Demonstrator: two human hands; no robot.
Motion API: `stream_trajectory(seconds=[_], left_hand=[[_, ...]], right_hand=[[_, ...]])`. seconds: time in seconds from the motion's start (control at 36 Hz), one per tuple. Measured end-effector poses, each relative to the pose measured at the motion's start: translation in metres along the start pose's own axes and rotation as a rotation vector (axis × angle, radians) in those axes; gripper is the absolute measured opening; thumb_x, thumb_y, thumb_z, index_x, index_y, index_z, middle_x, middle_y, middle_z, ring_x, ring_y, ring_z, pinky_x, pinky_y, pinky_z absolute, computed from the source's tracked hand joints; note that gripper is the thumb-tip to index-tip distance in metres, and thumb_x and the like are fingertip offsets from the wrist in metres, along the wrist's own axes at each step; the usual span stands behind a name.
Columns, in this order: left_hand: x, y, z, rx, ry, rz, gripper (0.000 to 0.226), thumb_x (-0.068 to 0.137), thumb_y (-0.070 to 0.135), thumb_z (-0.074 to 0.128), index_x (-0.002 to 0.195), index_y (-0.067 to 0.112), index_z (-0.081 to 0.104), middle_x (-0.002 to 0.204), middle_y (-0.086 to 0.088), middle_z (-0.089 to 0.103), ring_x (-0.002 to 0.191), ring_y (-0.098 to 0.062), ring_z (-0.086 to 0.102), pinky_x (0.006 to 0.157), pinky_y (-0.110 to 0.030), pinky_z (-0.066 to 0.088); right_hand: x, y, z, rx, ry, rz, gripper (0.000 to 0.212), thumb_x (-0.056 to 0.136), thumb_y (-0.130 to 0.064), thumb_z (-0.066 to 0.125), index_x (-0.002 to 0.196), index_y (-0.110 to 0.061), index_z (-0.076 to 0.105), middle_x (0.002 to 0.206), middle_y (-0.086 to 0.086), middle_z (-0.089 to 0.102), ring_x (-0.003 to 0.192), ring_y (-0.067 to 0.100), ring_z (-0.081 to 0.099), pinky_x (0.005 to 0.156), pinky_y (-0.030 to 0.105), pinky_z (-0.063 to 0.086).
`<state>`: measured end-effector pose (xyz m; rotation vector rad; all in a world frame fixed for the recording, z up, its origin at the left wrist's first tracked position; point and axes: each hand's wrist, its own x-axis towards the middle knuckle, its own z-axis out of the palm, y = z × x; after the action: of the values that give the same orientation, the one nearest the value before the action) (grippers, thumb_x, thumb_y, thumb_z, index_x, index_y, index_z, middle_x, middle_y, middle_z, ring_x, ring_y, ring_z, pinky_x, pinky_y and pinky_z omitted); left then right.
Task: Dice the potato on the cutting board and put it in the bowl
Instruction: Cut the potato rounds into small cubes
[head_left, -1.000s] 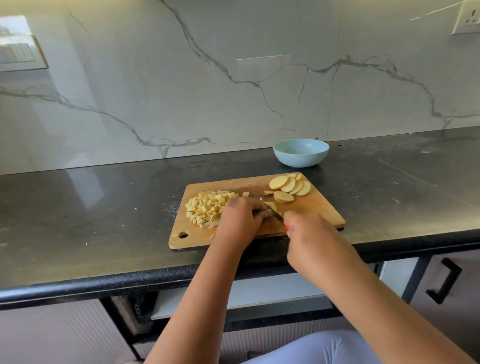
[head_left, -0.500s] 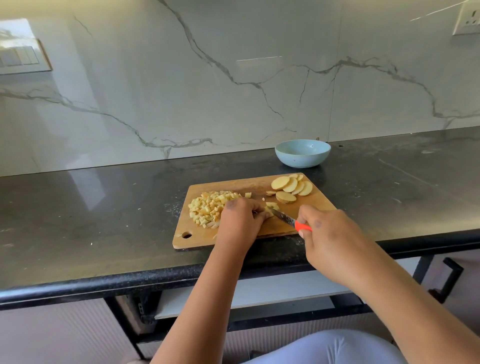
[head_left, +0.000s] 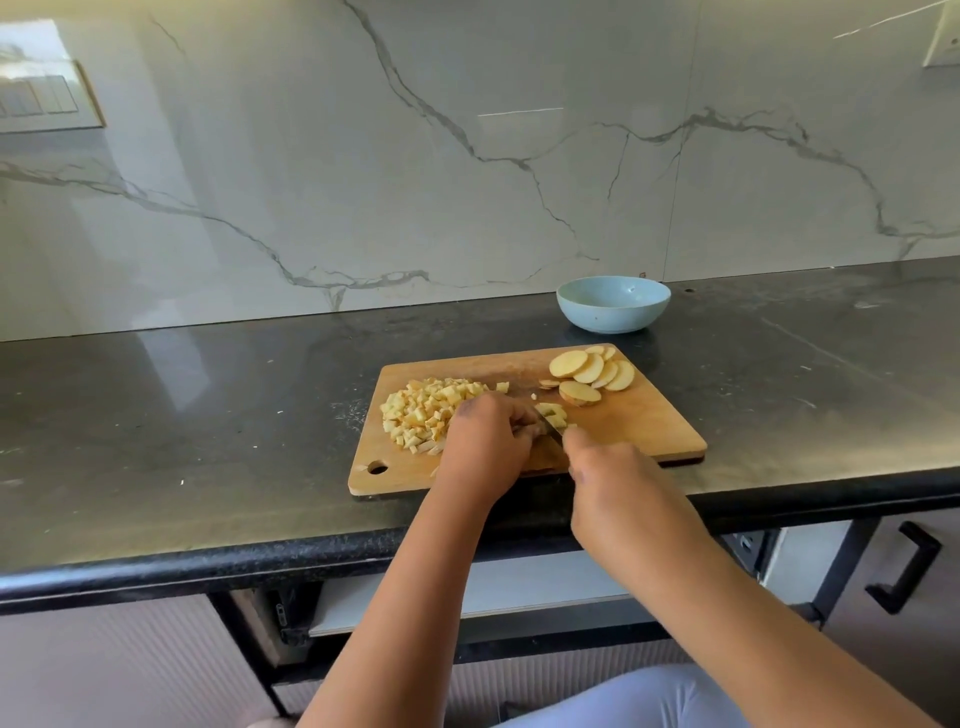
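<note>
The left hand (head_left: 488, 441) pins potato strips (head_left: 551, 413) mid-board for the right hand's (head_left: 613, 478) knife (head_left: 550, 423), diced pile (head_left: 431, 410) left, slices (head_left: 592, 371) far right near the bowl (head_left: 613, 304).

Diced potato (head_left: 431, 410) lies left of slices (head_left: 592, 370) on the board (head_left: 649, 426); bowl (head_left: 613, 304) apparently behind.

A dark, polished stone countertop (head_left: 208, 415) is being used as the work surface, with pale specks being shown scattered across it. A wooden cutting board (head_left: 649, 431) is being carried near its front edge, directly under the fingers. A light blue bowl (head_left: 613, 304) is being carried farther back, well beyond the fingertips, near the wall and apart from the board.
</note>
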<state>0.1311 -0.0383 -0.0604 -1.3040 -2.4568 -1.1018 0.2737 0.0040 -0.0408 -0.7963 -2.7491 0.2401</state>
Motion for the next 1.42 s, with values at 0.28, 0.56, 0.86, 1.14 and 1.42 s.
stream_trajectory(seconds=[0.28,0.56,0.86,1.14,1.42], left_hand=[[-0.003,-0.003,-0.003,-0.014,0.084,-0.059,0.013,0.084,0.023,0.076,0.092,0.013,0.075,0.085,0.005,0.067,0.076,-0.006,0.055,0.058,-0.004,0.033],[-0.001,-0.007,0.001,0.028,0.022,-0.038,0.004,0.085,0.011,0.069,0.086,0.011,0.073,0.091,-0.001,0.068,0.083,-0.013,0.058,0.068,-0.020,0.042],[-0.006,-0.005,-0.002,-0.009,0.071,-0.030,0.009,0.085,0.021,0.075,0.090,0.013,0.075,0.087,0.006,0.066,0.080,-0.008,0.057,0.064,-0.007,0.035],[-0.008,-0.004,-0.001,-0.010,0.094,-0.033,0.012,0.086,0.023,0.073,0.090,0.012,0.075,0.083,0.003,0.070,0.077,-0.012,0.061,0.071,-0.021,0.047],[-0.007,-0.007,-0.003,-0.026,0.091,-0.057,0.008,0.086,0.016,0.072,0.092,0.013,0.077,0.087,0.002,0.072,0.080,-0.010,0.062,0.069,-0.014,0.047]], right_hand=[[-0.025,0.036,-0.052,0.024,0.026,-0.050,0.005,0.098,-0.023,0.049,0.097,-0.027,0.051,0.071,-0.008,0.050,0.052,0.004,0.040,0.041,0.019,0.026],[-0.006,0.014,-0.007,0.090,0.047,-0.029,0.013,0.095,-0.010,0.050,0.100,-0.022,0.046,0.073,-0.003,0.051,0.059,0.008,0.049,0.044,0.020,0.032],[-0.021,0.033,-0.044,0.060,-0.009,-0.051,0.010,0.095,-0.018,0.054,0.094,-0.027,0.051,0.072,-0.008,0.047,0.055,0.004,0.042,0.044,0.018,0.025],[-0.016,0.019,-0.029,0.075,0.052,-0.069,0.016,0.093,-0.013,0.054,0.100,-0.025,0.045,0.078,-0.003,0.055,0.062,0.009,0.054,0.048,0.022,0.040],[-0.010,0.008,-0.010,0.037,0.051,-0.057,0.022,0.097,-0.013,0.051,0.113,-0.023,0.040,0.068,-0.007,0.044,0.055,0.006,0.046,0.043,0.015,0.027]])
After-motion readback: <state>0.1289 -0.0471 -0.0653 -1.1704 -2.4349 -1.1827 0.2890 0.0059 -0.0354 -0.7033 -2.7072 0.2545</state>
